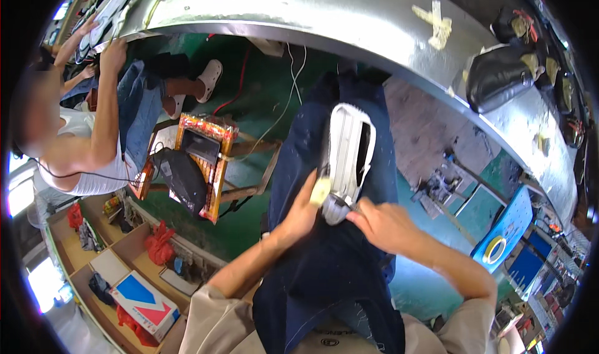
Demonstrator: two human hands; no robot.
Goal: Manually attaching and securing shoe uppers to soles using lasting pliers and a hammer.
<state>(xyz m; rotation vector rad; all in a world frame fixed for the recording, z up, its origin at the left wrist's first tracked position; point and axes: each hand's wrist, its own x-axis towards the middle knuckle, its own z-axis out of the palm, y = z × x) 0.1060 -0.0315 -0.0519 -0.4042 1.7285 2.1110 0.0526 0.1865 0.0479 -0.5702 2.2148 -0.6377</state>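
Observation:
A white shoe [342, 143] with dark lines and a dark opening along its right side lies lengthwise over my lap, on dark blue cloth. Its rounded grey end [336, 210] points toward me. My left hand [302, 211] is closed on the left side of this end. A pale yellow piece [320, 192] shows at its fingertips; whether it is a finger cover or a separate thing, I cannot tell. From the right, my right hand [379, 224] pinches the edge of the grey end between thumb and fingers. The fingertips on the far side are hidden.
A metal-topped bench [299, 18] curves across the front, with black shoes [499, 76] at its right. To the left, a person [93, 126] handles white shoes. A wooden stool [209, 160] bears a black bag. Divided wooden bins [100, 257] stand at lower left.

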